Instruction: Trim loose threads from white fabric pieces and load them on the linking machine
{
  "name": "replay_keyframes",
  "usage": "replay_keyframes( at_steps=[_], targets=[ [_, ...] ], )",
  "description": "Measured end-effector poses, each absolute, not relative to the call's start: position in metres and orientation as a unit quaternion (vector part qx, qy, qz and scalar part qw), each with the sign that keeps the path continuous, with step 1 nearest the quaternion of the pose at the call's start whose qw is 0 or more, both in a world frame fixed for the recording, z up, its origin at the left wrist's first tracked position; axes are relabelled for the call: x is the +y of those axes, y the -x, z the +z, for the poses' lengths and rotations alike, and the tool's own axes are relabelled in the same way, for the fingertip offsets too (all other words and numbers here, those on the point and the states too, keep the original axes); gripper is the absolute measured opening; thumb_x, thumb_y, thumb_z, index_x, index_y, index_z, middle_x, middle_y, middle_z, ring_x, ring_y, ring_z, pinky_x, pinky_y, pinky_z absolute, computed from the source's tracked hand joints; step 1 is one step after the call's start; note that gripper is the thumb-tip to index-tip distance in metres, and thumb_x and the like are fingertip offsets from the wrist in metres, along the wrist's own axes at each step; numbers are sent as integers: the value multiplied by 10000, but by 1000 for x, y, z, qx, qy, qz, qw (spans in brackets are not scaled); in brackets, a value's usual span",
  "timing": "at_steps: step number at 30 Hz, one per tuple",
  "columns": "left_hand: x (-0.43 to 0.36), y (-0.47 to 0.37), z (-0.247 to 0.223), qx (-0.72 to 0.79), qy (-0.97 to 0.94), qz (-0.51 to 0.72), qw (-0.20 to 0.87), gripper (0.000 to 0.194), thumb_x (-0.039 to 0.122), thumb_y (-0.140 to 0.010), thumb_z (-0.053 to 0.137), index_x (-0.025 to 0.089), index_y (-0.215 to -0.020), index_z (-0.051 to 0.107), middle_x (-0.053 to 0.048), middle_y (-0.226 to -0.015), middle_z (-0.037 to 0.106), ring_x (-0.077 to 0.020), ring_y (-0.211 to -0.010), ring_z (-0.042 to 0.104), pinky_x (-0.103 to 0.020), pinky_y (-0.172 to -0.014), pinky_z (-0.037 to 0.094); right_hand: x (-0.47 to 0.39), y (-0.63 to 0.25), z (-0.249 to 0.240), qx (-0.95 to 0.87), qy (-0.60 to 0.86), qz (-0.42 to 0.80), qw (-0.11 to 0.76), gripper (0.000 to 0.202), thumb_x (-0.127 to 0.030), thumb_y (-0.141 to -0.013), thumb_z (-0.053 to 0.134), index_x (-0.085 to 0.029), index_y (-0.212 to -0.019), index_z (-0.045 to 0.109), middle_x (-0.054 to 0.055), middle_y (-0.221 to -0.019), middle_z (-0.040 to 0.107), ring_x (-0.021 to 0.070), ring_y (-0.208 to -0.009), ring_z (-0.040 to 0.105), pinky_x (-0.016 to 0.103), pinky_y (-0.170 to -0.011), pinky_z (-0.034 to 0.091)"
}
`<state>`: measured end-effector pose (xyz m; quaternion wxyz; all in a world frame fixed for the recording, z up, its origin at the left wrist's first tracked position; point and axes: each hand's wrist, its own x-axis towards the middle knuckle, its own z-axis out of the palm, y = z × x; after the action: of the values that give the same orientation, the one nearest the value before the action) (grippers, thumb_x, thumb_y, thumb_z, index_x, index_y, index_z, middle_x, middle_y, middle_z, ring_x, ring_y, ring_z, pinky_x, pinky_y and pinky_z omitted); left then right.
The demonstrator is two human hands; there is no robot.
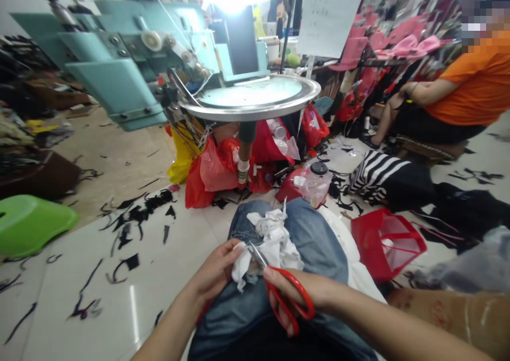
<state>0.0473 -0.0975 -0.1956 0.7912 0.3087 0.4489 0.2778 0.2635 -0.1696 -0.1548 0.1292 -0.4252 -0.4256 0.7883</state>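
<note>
On my lap, over blue jeans (319, 239), lies a crumpled bundle of white cloth (281, 244). My left hand (219, 268) pinches the left edge of this cloth between thumb and fingers. Red-handled scissors (292, 297) are gripped in my right hand (285, 292), with fingers through the loops. Their metal blades point up and left against the cloth, close to my left fingertips. Whether the blades are parted is hard to make out. Loose bluish threads (241, 233) lie beside the bundle.
A teal sewing machine (119, 79) with a round metal-rimmed table (255, 98) stands ahead under a bright lamp. Red bags (211, 172) sit beneath it. Black scraps (147, 209) litter the floor. A green stool (35, 223) is left; a red basket (382, 244) and a seated person (470, 85) are right.
</note>
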Motion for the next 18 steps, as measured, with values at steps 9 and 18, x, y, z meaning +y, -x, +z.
replay_keyframes(
  at_steps=[9, 18],
  targets=[
    [-93, -37, -202, 443, -310, 281, 793, 381, 310, -702, 847, 168, -916, 565, 14, -763, 637, -80, -598, 574, -163, -551, 429, -171, -281, -156, -427, 384, 816, 71, 752, -872, -796, 264, -174, -720, 534, -32, -429, 529, 95, -309, 469, 184, -354, 353],
    [-98, -37, -199, 448, -324, 281, 784, 362, 307, -700, 848, 162, -890, 576, -6, -785, 663, -101, -644, 607, -175, -576, 461, -155, -256, -160, -439, 414, 793, 87, 705, -802, -867, 264, -177, -690, 538, -47, -382, 483, 87, -296, 449, 174, -336, 346]
  ],
)
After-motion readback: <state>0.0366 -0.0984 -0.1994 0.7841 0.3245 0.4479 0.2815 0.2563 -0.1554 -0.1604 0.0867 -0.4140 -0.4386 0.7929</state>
